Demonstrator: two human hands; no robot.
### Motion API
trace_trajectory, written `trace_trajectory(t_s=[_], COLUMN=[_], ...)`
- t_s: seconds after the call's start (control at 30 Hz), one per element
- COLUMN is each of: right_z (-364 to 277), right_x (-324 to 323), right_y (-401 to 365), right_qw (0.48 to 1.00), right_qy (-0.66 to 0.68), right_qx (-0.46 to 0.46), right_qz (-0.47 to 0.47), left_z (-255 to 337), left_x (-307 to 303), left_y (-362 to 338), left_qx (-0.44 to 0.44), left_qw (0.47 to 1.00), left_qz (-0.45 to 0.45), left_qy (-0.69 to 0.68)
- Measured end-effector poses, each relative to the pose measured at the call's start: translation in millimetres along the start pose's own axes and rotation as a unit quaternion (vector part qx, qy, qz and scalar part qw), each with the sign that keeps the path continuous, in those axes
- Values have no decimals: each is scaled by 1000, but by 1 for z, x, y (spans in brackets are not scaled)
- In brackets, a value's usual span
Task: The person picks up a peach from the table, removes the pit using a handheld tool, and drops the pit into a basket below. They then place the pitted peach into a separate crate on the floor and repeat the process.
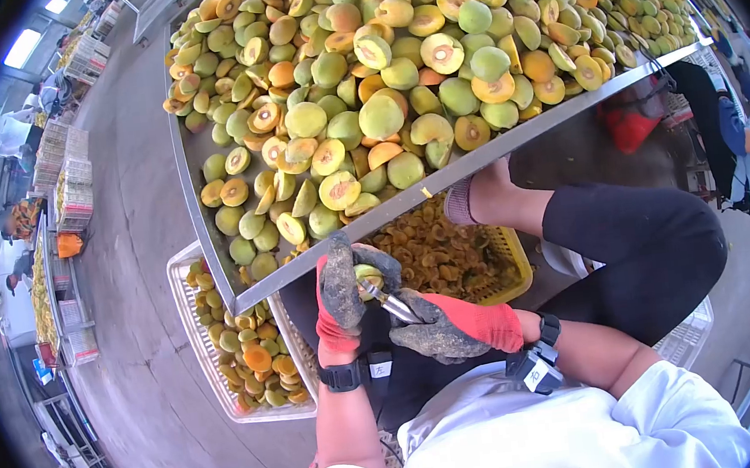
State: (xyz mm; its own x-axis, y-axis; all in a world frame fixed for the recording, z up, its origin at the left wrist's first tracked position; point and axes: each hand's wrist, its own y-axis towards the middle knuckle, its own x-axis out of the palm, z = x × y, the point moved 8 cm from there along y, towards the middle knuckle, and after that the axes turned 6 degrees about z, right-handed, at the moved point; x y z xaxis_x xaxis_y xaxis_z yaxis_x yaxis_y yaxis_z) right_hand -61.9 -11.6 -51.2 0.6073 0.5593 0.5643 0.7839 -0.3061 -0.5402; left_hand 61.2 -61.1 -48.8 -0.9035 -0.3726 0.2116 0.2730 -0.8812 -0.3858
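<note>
Red-and-grey coated gloves cover both hands at the lower centre of the head view. The left hand (pixel 342 291) is closed around a small green fruit (pixel 368 275), held just under the rim of the steel table (pixel 442 178). The right hand (pixel 447 322) is clenched on a slim metal tool (pixel 391 303) whose tip meets the fruit. The step in hand looks like cutting or pitting this one piece. The next move would call for a firm left grip and a controlled turn of the tool, clear of the thumb. The fruit shows pale green skin, mostly hidden by fingers. Above, the table carries a heap of halved fruit (pixel 378 80), green outside and orange inside. A yellow basket (pixel 508 257) of brown pits and a white crate (pixel 183 279) of halves sit below.
</note>
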Motion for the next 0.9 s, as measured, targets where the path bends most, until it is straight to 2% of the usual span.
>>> trace_trajectory(t_s=[0.07, 0.1, 0.17, 0.2, 0.27, 0.3, 0.37, 0.43, 0.5, 0.6, 0.63, 0.7, 0.8, 0.83, 0.9], right_z=[2, 4, 7, 6, 3, 2, 7, 9, 8, 2, 1, 4, 5, 4, 6], right_x=[0, 0, 3, 4, 4, 2, -1, -1, 0, -2, -3, -6, -7, -4, -2], right_y=[0, 1, 4, 3, 0, 0, 0, 2, 3, 1, -1, -2, -1, -3, -2], right_qw=[1000, 1000, 997, 997, 999, 999, 997, 997, 998, 999, 997, 993, 990, 993, 996], right_qy=[-22, -21, 62, 62, 30, 29, -30, -34, -36, -36, -73, -112, -141, -109, -78], right_qx=[15, 16, 28, 29, 18, 20, 52, 42, 29, 15, 15, 18, 4, 20, 35], right_qz=[-7, -7, -24, -24, -36, -35, -51, -47, -43, -29, -36, -42, -33, -34, -35], left_z=[8, 5, 5, 1, -8, -7, -5, -2, -1, -7, -7, -14, -14, -15, -7], left_x=[4, 6, -1, 0, -3, 1, 0, -4, 4, 0, -2, 10, 7, 7, 12], left_y=[-1, -3, -7, -8, -8, -9, -10, -9, -5, -6, -4, -2, -1, -2, -4], left_qx=[60, 58, 97, 96, 80, 74, 66, 60, 22, 28, 25, -15, -29, -28, 23], left_qw=[997, 997, 992, 992, 984, 984, 990, 994, 997, 995, 995, 986, 988, 988, 988], left_qz=[-36, -35, 52, 53, 70, 35, 25, 15, -66, -23, -26, -161, -143, -141, -138], left_qy=[19, 20, -55, -55, -145, -156, -122, -87, -34, -93, -93, 39, 52, 52, -72])
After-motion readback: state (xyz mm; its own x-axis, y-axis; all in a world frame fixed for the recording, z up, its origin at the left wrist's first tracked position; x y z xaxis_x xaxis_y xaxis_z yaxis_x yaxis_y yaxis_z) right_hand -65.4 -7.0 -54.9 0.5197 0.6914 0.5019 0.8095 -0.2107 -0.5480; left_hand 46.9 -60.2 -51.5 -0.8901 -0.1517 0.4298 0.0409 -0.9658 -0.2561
